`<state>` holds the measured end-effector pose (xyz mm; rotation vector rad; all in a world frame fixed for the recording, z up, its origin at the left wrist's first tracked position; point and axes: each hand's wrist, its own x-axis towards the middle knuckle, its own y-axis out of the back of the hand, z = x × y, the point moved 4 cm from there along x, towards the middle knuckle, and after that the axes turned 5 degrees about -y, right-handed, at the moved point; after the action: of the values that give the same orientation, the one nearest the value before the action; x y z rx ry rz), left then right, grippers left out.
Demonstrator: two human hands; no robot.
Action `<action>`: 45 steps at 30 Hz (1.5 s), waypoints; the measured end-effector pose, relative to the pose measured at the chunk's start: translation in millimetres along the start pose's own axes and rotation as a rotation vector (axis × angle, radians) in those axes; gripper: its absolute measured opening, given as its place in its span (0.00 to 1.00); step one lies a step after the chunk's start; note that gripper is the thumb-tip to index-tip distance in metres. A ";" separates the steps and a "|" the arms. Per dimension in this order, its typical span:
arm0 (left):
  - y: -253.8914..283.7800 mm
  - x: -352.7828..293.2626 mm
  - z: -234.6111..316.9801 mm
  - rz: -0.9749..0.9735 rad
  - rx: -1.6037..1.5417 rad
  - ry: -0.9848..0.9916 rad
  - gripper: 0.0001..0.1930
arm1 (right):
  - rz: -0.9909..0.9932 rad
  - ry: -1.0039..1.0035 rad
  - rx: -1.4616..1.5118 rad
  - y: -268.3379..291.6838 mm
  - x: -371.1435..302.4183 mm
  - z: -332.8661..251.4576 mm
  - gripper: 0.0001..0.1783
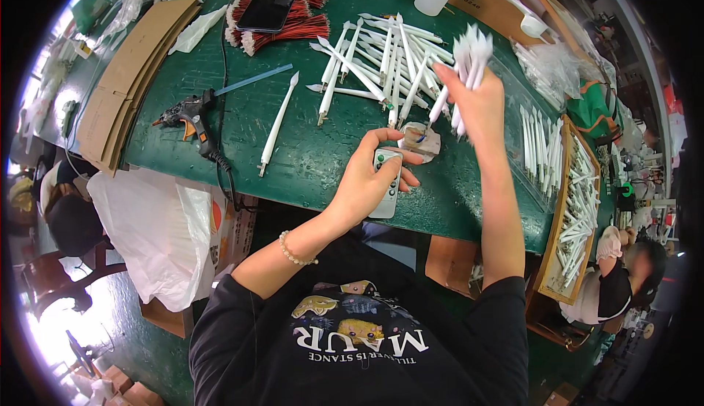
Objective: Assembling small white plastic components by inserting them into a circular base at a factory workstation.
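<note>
White flame-tipped sticks [473, 53] were grasped in the right hand [480, 103], right of the remote [384, 207] the left hand [369, 174] held, and needed, I judged, gentle, even pressure.

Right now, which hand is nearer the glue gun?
Left. The left hand is right of the glue gun, over the white remote; the right hand is farther right, gripping a bunch of white sticks.
</note>
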<state>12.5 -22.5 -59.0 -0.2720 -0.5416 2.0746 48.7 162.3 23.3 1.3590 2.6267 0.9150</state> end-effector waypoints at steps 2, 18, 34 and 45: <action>-2.6 1.6 0.6 -0.031 0.019 -0.016 0.16 | -0.086 -0.055 -0.104 -0.2 27.6 3.5 0.20; -4.1 -3.9 2.5 -0.052 0.003 -0.027 0.16 | 0.037 -0.024 0.138 42.4 -39.1 27.7 0.12; -3.6 -6.6 2.7 -0.049 0.005 -0.010 0.16 | 0.197 -0.026 0.204 52.2 -64.0 33.9 0.13; -3.4 -4.1 5.0 -0.003 0.045 -0.059 0.17 | 0.042 0.041 0.144 31.4 -62.9 26.0 0.12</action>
<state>15.3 -25.7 -53.0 -0.1841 -0.5301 2.0949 118.0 140.9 4.3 1.4469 2.7527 0.7798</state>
